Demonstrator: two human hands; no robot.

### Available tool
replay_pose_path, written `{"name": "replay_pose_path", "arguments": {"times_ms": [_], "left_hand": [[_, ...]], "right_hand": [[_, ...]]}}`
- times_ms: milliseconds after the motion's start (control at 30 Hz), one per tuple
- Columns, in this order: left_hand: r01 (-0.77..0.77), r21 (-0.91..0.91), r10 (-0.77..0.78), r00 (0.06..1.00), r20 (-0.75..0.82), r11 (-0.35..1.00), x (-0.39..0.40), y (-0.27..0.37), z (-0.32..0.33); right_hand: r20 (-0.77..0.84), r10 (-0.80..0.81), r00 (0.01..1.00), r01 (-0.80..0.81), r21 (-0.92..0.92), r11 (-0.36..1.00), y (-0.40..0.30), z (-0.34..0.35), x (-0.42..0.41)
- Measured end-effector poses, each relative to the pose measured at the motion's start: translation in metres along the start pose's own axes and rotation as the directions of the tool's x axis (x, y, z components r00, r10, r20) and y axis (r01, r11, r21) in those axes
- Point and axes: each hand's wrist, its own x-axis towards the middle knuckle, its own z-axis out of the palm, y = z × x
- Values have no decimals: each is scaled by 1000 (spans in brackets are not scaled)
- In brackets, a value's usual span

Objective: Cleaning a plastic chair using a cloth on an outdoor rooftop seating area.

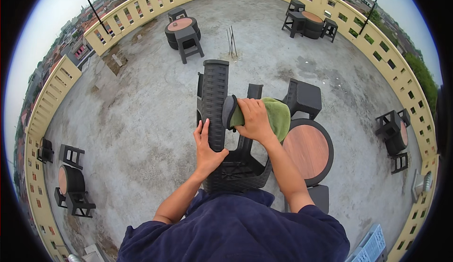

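Note:
A black plastic stool (215, 95) with a woven pattern lies tipped against my lap, its hollow underside and legs showing. My left hand (208, 152) grips the near part of its long leg, the thumb on the inner side and the fingers along the outer side. Bunched in my right hand (255, 120) is a green cloth (277, 115) with a grey side and dark edging. The cloth's grey part is at the right side of that leg; whether it presses on it I cannot tell.
Close at my right stand a round tyre table (308, 148) with a wood-look top and another black stool (306, 95). Thin metal rods (231, 42) stick up from the concrete floor ahead. More tyre tables (180, 24) with stools stand around, inside a yellow parapet (155, 0). A blue object (370, 244) lies at lower right.

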Motion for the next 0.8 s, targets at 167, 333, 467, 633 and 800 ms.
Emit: {"name": "replay_pose_path", "arguments": {"times_ms": [167, 333, 467, 633, 800], "left_hand": [[-24, -10, 24, 999, -33, 1000, 0, -14, -10], [3, -27, -5, 997, -78, 1000, -3, -25, -27], [-7, 33, 10, 997, -78, 999, -1, -26, -32], [13, -17, -13, 1000, -17, 1000, 0, -24, -31], [-18, -2, 18, 997, -81, 1000, 1, -29, -34]], "right_hand": [[122, -155, 980, 170, -120, 978, -13, 7, 5], [137, -158, 978, 190, -262, 946, 15, -1, -26], [49, 122, 991, -119, -59, 991, 16, 7, -11], [155, 208, 966, -219, 60, 974, -43, 34, 46], [150, 500, 853, -522, 246, 817, -60, 44, 94]]}}
